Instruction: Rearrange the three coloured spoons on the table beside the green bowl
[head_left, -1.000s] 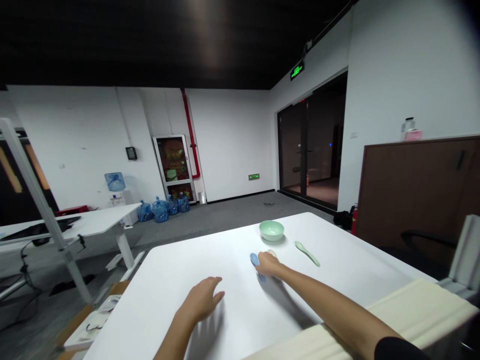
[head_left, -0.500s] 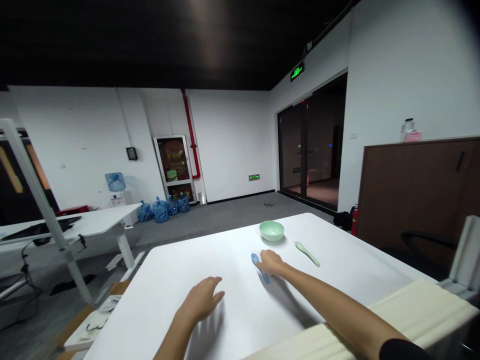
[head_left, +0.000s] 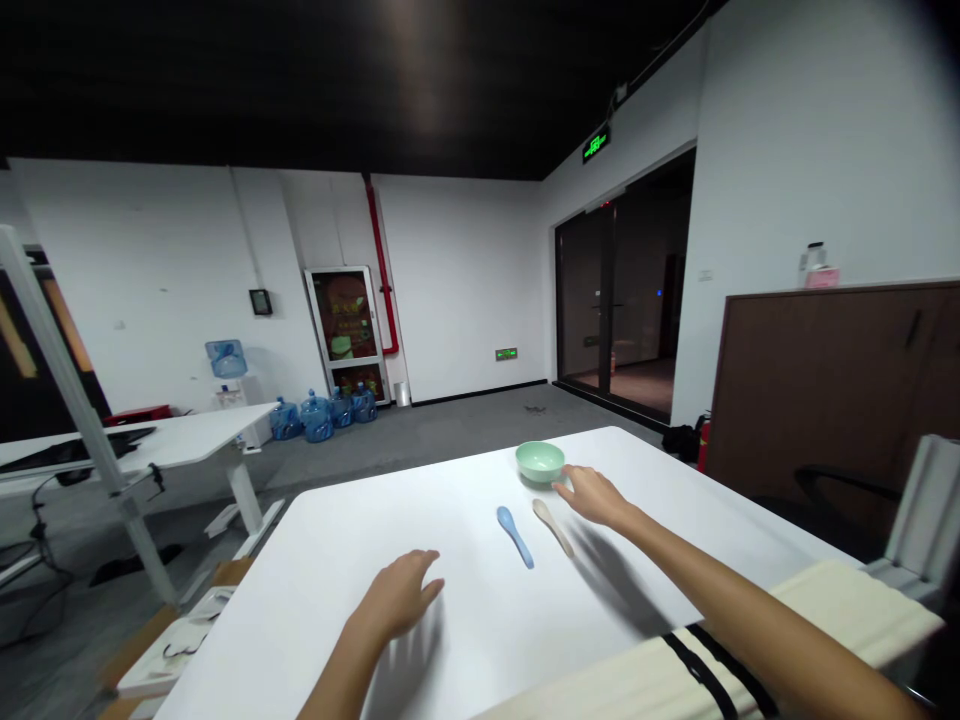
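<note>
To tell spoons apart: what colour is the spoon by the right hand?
Spoon: pale beige, best in head view.

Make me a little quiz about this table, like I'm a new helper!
1. True or false: the blue spoon lies on the white table, outside the mint-green bowl.
2. Which is nearest to the fingers of the right hand? A: the mint-green bowl. B: the left hand. C: the blue water jugs.
3. Fill in the gap: as the person sees it, the pale spoon lies to the ____ of the blue spoon.

Key: 1 true; 2 A; 3 right.
</note>
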